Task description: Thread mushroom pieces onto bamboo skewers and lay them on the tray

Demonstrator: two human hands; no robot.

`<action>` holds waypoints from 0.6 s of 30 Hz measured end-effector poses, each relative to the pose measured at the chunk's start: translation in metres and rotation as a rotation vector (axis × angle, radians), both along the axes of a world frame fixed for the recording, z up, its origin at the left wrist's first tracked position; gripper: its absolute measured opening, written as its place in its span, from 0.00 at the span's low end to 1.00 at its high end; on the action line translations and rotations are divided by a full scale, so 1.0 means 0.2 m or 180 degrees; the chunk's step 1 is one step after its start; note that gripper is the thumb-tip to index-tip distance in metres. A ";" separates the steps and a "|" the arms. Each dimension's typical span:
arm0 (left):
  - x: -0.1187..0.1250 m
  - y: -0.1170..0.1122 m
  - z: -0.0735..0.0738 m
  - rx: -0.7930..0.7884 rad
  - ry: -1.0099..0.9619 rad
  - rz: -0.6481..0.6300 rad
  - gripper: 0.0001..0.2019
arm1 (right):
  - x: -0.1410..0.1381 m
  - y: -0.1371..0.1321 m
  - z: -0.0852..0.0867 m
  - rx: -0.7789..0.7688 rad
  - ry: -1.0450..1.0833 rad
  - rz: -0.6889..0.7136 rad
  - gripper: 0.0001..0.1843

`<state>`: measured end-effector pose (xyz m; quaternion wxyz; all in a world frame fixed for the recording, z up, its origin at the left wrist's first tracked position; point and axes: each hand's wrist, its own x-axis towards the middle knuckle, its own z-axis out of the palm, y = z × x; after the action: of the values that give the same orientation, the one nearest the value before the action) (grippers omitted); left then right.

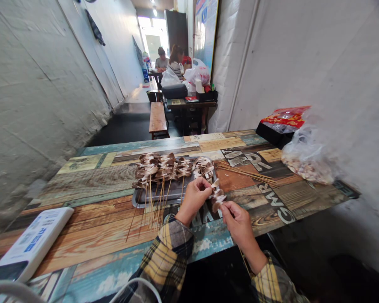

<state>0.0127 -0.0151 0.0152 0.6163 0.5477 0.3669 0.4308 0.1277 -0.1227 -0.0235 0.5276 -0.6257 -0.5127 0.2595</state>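
Single head-worn view — forward and down, close over left hand (194, 200), right hand (240, 223) and bench (101, 219) — bright far opening (153, 35) at top.

A table with a patchwork wood pattern (94, 179) fills the foreground. At left lies a white, box-shaped object with blue print (34, 242); a pale cable (139, 279) curves along the lower edge. At right, a black container (271, 134) bears a red-and-yellow packet (287, 117). Behind, a brown bench (158, 115) stands beside a second table (192, 104) carrying plastic bags (198, 72). Farther back, two people (176, 67) appear before a bright doorway (153, 35).
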 end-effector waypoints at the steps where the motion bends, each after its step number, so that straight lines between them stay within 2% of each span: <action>1: 0.00 0.00 0.00 -0.0024 -0.0013 -0.0034 0.05 | 0.00 0.00 0.00 0.0003 0.0016 -0.0001 0.16; 6: -0.01 0.01 0.02 -0.0179 -0.0151 -0.0106 0.10 | 0.00 0.00 0.00 0.0024 0.0008 -0.0030 0.16; 10: -0.01 0.01 0.01 -0.0095 -0.0026 -0.0226 0.14 | 0.00 0.00 -0.01 0.0071 -0.0028 0.0031 0.16; 18: -0.01 0.00 0.02 -0.0036 0.0134 -0.0194 0.10 | 0.00 -0.01 0.00 0.0097 -0.0230 0.0011 0.15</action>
<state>0.0109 -0.0147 0.0185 0.6244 0.5641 0.3654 0.3981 0.1279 -0.1247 -0.0227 0.5177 -0.6256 -0.5364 0.2298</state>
